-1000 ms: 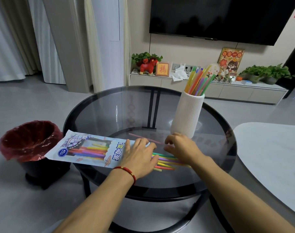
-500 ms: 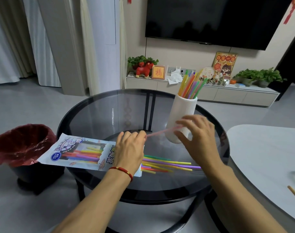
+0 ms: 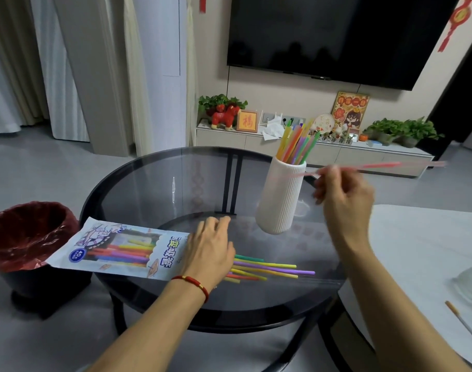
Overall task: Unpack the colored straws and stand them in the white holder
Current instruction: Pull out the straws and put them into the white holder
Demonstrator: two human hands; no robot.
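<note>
The white ribbed holder (image 3: 281,200) stands on the round glass table (image 3: 154,183) with several colored straws (image 3: 296,145) upright in it. My right hand (image 3: 342,194) is raised to the right of the holder, pinching a pink straw (image 3: 385,165) that lies nearly level and blurred. My left hand (image 3: 209,249) presses flat on the open end of the straw package (image 3: 116,249). Several loose straws (image 3: 267,268) stick out of the package onto the glass.
A bin with a red liner (image 3: 25,234) stands on the floor at the left of the table. A white table (image 3: 417,253) adjoins on the right, with a cigarette-like stick (image 3: 460,320) on it. A TV and low cabinet stand behind.
My right hand has lifted the pink straw off the table and swung it up and to the right of the holder. My left hand stays on the package.
</note>
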